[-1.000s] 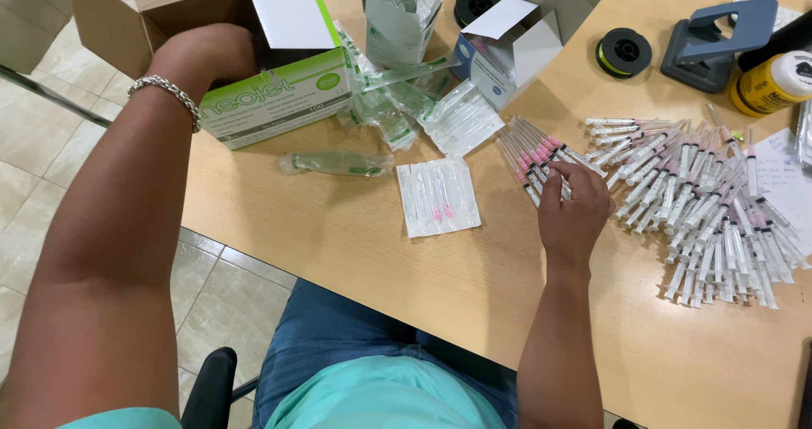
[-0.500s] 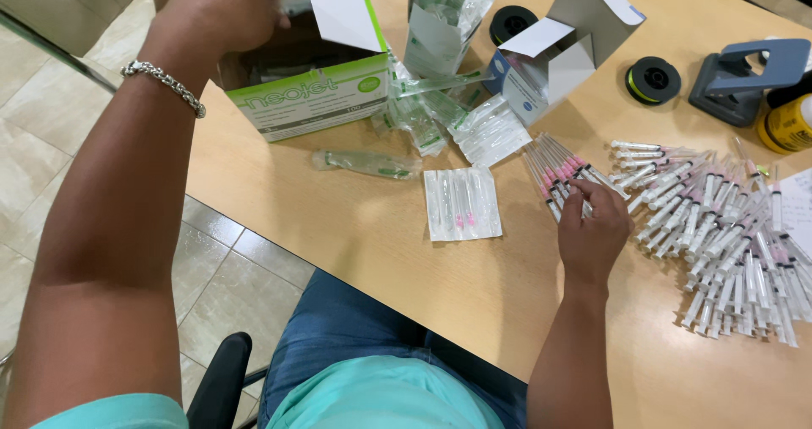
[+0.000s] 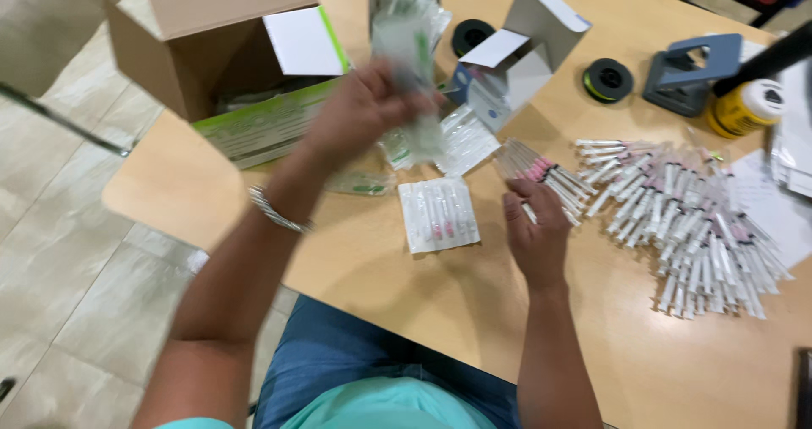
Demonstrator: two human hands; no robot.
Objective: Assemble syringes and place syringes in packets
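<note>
My left hand (image 3: 359, 108), blurred by motion, is raised above the wooden table (image 3: 423, 302) and grips a clear plastic packet (image 3: 414, 53) with green print. My right hand (image 3: 537, 230) rests flat on the table, its fingers on a small bundle of pink-tipped syringes (image 3: 537, 171). A white blister pack of pink needles (image 3: 438, 213) lies between my two hands. A big heap of capped syringes (image 3: 685, 218) spreads out to the right of my right hand.
An open brown carton (image 3: 211, 40) with a green and white box (image 3: 271, 120) stands at the back left. Behind are an open white box (image 3: 524, 49), two black rolls (image 3: 607, 80), a blue-grey tool (image 3: 694, 70) and a yellow jar (image 3: 744, 108). Papers (image 3: 791, 175) lie right.
My left hand has come out of the brown carton and swung right toward the table's middle, now holding a clear packet. My right hand stays on the syringe bundle.
</note>
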